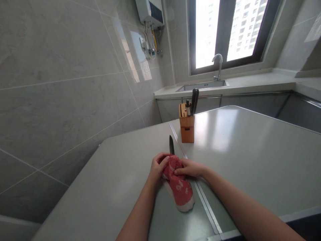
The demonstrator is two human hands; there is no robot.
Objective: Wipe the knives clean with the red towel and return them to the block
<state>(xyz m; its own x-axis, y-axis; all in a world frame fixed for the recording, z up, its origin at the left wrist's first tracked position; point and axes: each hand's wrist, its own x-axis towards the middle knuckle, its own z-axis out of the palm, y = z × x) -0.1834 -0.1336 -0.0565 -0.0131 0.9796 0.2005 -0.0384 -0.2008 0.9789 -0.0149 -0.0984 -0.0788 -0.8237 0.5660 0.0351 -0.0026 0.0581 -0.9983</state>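
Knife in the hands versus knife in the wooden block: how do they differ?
The held knife shows its dark blade, the rest wrapped in the red cloth; the block knife shows only its handle, blade sunk in the wooden block. Left hand and right hand grip the held knife's cloth; the block knife stands untouched. Both stand upright.

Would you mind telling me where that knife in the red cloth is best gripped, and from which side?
Probably at its cloth-covered near end, coming from the person's side: the bare blade of the knife points away toward the knife block, and the red cloth pads that end.
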